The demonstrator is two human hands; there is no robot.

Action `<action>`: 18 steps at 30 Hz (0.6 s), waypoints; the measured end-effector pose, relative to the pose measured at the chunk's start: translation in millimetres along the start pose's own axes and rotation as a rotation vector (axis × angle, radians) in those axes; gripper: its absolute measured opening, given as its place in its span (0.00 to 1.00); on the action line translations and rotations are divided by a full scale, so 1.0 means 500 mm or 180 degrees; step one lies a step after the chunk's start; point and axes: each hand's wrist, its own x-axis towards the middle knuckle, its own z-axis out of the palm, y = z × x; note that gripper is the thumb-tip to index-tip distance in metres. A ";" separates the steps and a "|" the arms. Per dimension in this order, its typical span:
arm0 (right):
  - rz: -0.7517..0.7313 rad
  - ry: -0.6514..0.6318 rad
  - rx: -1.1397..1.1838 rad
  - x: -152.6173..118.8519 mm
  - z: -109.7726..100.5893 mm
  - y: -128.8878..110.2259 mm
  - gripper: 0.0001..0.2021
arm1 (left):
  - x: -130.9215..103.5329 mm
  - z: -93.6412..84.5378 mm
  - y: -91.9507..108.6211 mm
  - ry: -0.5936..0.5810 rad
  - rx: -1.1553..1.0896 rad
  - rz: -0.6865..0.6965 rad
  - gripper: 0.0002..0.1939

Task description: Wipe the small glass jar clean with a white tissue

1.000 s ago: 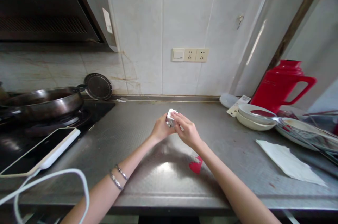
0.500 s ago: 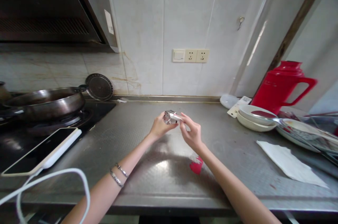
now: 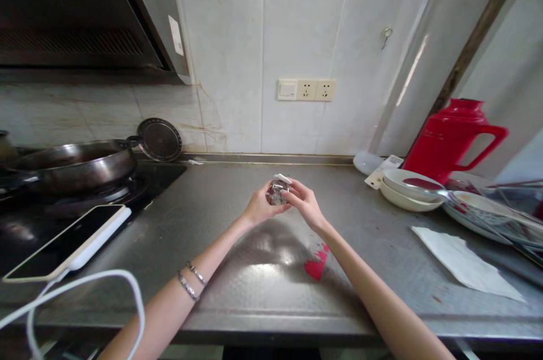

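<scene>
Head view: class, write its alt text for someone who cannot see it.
Left hand and right hand hold a small shiny object over a metal counter. A steel pan sits on the stove at left; a red thermos and stacked bowls are at right.

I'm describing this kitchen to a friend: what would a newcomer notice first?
Probably the bright red flask at the right, behind the stacked white bowls. Next, the left hand and right hand holding a small shiny object over the middle of the counter. Then the metal pan on the stove, far left.
</scene>
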 end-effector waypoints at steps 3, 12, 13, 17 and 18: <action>-0.0011 0.0210 0.0004 -0.001 0.005 0.000 0.20 | 0.000 0.000 -0.003 -0.0062 -0.0082 -0.0144 0.43; 0.0931 0.0501 0.0391 0.003 0.004 -0.021 0.22 | -0.015 -0.018 0.005 -0.0138 0.2122 0.0237 0.65; 0.1004 0.0458 0.0380 0.003 0.003 -0.022 0.22 | -0.016 -0.017 0.003 -0.0077 0.2217 0.0276 0.63; 0.1061 0.0388 0.0233 0.001 0.007 -0.026 0.22 | -0.017 -0.007 -0.007 0.0052 0.2299 0.0403 0.52; 0.1055 0.0404 0.0186 0.000 0.008 -0.026 0.22 | -0.016 -0.005 -0.009 0.0077 0.2277 0.0415 0.50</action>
